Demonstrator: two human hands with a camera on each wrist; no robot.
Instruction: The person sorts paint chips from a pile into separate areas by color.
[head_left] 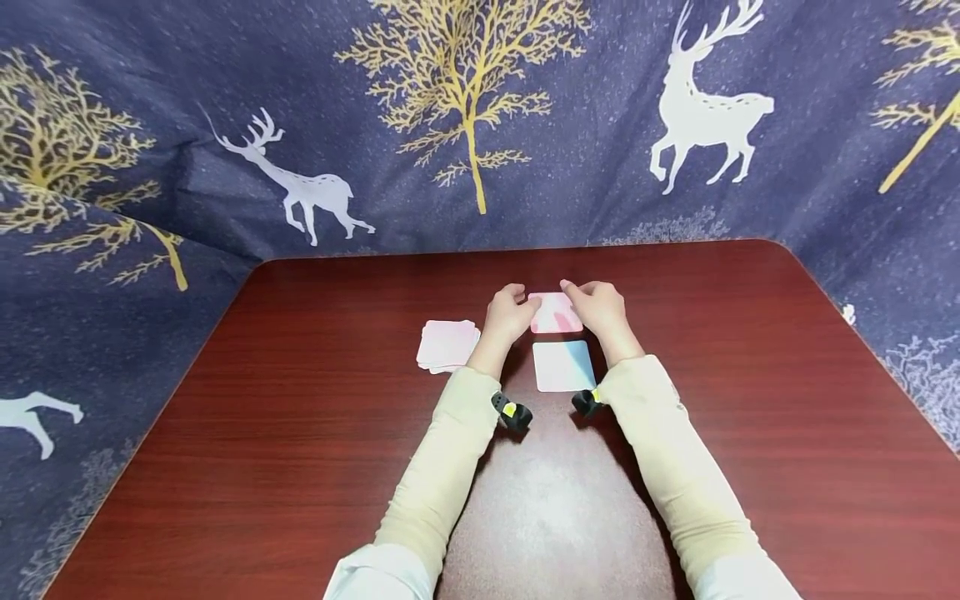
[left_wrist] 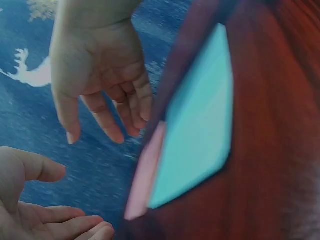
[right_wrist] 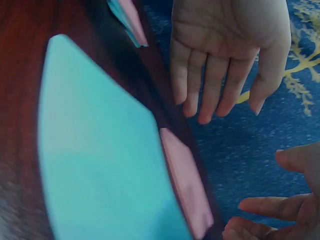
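Observation:
A pale pink card lies on the table beyond a white and light-blue card. My left hand hovers at the pink card's left side, thumb overlapping its edge in the head view. Across from it, my right hand is at the card's right side. Both wrist views show relaxed, spread fingers with nothing between them: the left hand low in the left wrist view, the right hand low in the right wrist view. The light-blue card lies nearer the wrists than the pink card.
A loose pile of pale pink and white cards lies left of my left forearm on the dark red wooden table. A dark blue cloth with deer and trees hangs behind the table's far edge.

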